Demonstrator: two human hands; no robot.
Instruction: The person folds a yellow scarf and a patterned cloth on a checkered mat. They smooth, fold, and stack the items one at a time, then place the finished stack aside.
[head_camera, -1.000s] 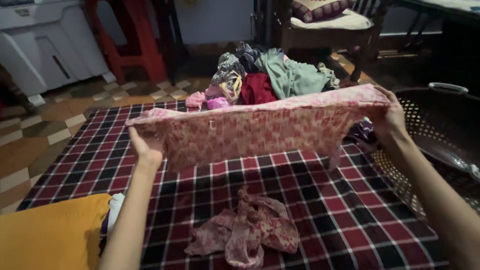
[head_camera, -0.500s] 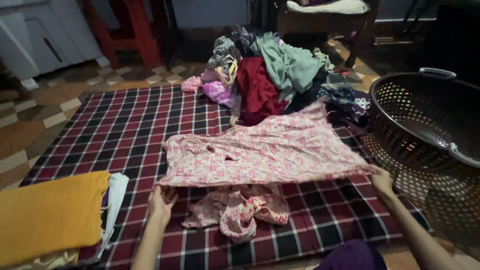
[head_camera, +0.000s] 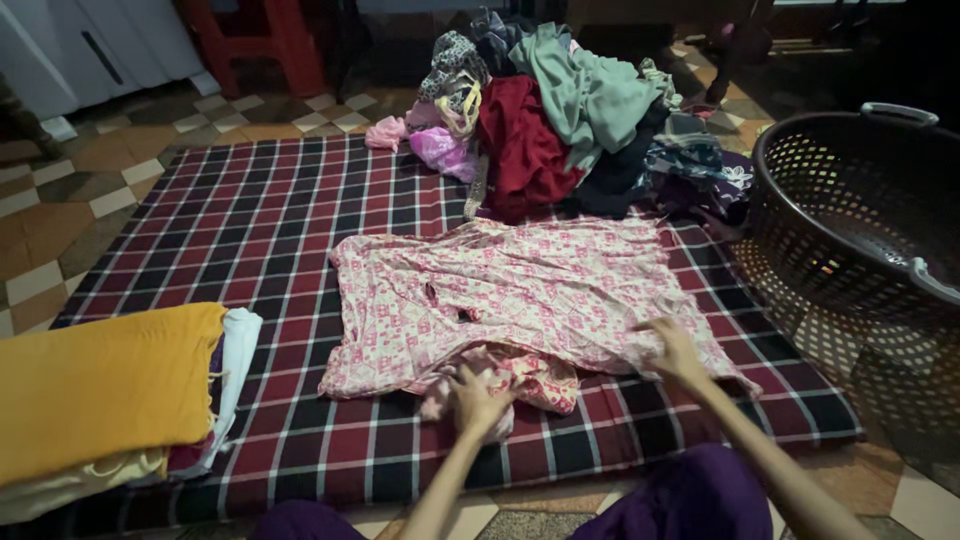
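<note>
Pink garment (head_camera: 540, 290) now flat, left hand (head_camera: 478, 398) and right hand (head_camera: 675, 350) open on it.

A dimly lit room had a floor of brown and cream checkered tiles (head_camera: 60, 215). A red plastic stool (head_camera: 262, 40) and a white cabinet (head_camera: 95, 45) stood at the back; dark wooden furniture legs (head_camera: 735, 45) showed further right.

A dark laundry basket (head_camera: 860, 215) stands beside a heaped clothes pile (head_camera: 560, 120).
</note>
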